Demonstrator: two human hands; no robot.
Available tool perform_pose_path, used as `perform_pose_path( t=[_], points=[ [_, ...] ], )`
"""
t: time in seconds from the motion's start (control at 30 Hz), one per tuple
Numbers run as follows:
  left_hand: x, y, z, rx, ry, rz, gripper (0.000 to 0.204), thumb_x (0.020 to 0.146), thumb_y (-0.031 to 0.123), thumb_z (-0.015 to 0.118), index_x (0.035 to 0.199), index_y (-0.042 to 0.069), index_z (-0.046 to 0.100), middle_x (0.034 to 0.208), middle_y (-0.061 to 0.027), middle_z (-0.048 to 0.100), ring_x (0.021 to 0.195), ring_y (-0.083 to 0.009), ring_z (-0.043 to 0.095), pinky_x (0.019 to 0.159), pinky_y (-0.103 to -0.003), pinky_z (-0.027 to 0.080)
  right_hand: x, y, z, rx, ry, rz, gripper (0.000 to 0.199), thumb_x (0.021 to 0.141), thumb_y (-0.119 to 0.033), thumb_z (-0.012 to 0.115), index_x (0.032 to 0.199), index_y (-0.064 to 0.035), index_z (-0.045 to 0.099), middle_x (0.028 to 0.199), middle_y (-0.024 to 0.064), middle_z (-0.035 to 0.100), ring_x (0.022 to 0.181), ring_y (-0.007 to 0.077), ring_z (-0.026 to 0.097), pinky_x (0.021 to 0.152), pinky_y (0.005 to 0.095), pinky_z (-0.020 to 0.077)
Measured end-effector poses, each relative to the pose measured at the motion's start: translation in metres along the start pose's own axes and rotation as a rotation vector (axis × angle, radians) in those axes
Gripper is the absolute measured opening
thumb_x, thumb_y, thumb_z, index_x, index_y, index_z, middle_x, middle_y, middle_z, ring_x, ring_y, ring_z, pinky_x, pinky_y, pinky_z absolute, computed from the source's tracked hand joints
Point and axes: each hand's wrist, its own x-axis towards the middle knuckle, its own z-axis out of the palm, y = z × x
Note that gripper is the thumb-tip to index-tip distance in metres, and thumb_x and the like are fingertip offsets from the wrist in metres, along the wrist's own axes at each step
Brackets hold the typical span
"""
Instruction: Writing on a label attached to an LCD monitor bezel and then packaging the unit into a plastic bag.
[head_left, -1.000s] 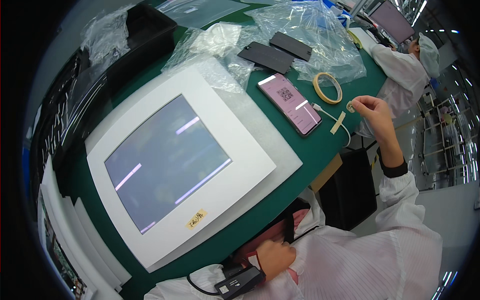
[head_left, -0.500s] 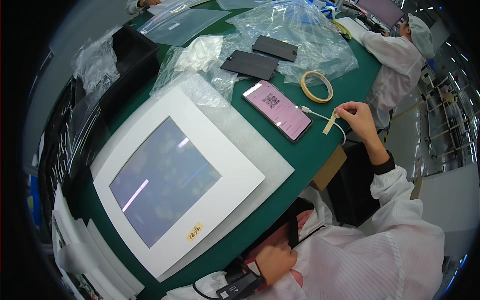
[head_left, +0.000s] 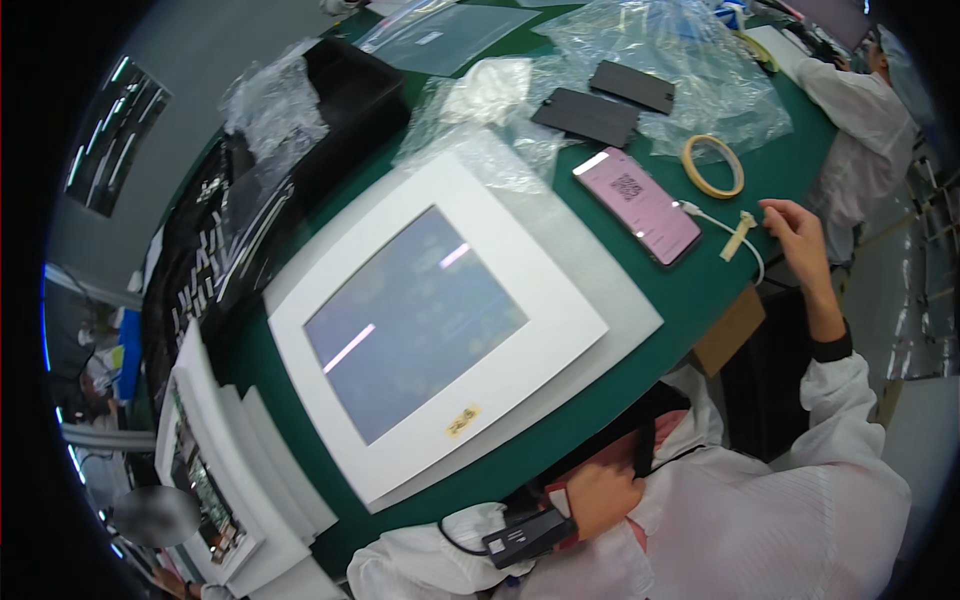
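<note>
My right hand (head_left: 795, 232) rests at the green table's right edge, fingers loosely curled. Its fingertips touch the end of a short beige tape strip (head_left: 740, 236). The strip lies across a white cable (head_left: 712, 218) plugged into a pink-screened phone (head_left: 640, 205). A roll of beige tape (head_left: 713, 165) lies just beyond. My left hand (head_left: 600, 492) is closed against my white coat near a black strap (head_left: 643, 447). A small black device (head_left: 525, 535) with a cord sits at that wrist. A large white-framed monitor (head_left: 430, 320) lies face up between my hands.
Two dark flat phones (head_left: 585, 115) lie on clear plastic bags (head_left: 690, 70) at the back. A black tray (head_left: 340, 100) stands back left and white stacked units (head_left: 215, 470) at the left. Another person in white (head_left: 860, 110) works at the far right. A cardboard box (head_left: 730, 330) sits under the table edge.
My right hand has come down from holding the tape strip in the air. The strip now lies across the cable on the table. My left hand stayed at my chest.
</note>
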Motion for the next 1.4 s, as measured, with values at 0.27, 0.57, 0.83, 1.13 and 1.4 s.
perform_pose_path(
  t=[0.27,0.57,0.83,1.13,1.4],
  points=[
    [0.008,0.017,-0.033,-0.208,0.013,-0.248,0.006,0.067,0.005,0.056,0.072,0.006,0.055,0.072,-0.0076,0.057,0.067,-0.0267,0.06,0.055,-0.034,0.048,-0.045,-0.095,0.039,0.357,-0.152,-0.053,0.019,0.087,-0.011,0.054,0.101,0.0003,0.058,0.077,-0.0012,0.054,0.069,0.0044,0.048,0.063,0.0173,0.0386],
    [-0.099,-0.011,-0.136,-0.049,1.299,-1.054,0.014,0.074,-0.004,0.045,0.082,0.0,0.056,0.076,-0.009,0.057,0.071,-0.0166,0.056,0.064,-0.025,0.042,-0.06,-0.164,0.127,0.668,-0.708,0.002,0.045,0.08,-0.009,0.058,0.121,0.0008,0.043,0.108,0.0131,0.05,0.104,0.0177,0.048,0.088,0.0272,0.0402],
    [-0.173,-0.066,-0.119,-0.233,1.287,-1.377,0.042,0.087,0.028,0.054,0.113,-0.003,0.05,0.077,-0.0091,0.058,0.071,-0.0182,0.056,0.065,-0.027,0.044,-0.053,-0.166,0.14,0.715,-0.794,0.214,0.059,0.078,-0.012,0.06,0.129,0.0021,0.033,0.111,0.019,0.048,0.106,0.023,0.049,0.092,0.0332,0.0381],
    [-0.189,-0.108,-0.137,-0.008,0.941,-1.543,0.054,0.083,0.044,0.051,0.073,-0.008,0.063,0.063,-0.0181,0.06,0.064,-0.0258,0.059,0.065,-0.035,0.045,-0.014,-0.172,0.161,0.613,-1.01,0.425,0.042,0.079,-0.016,0.06,0.11,0.0097,0.049,0.086,0.0093,0.056,0.08,0.0166,0.054,0.07,0.0299,0.0441],
    [-0.191,-0.114,-0.15,-0.382,0.994,-1.667,0.055,0.084,0.045,0.05,0.092,-0.009,0.056,0.079,-0.0112,0.058,0.065,-0.0198,0.057,0.056,-0.032,0.048,0.001,-0.178,0.179,0.126,-0.993,0.003,0.028,0.082,-0.022,0.058,0.08,0.0066,0.06,0.066,0.0058,0.055,0.057,0.0125,0.052,0.053,0.0278,0.0428]
  ],
)
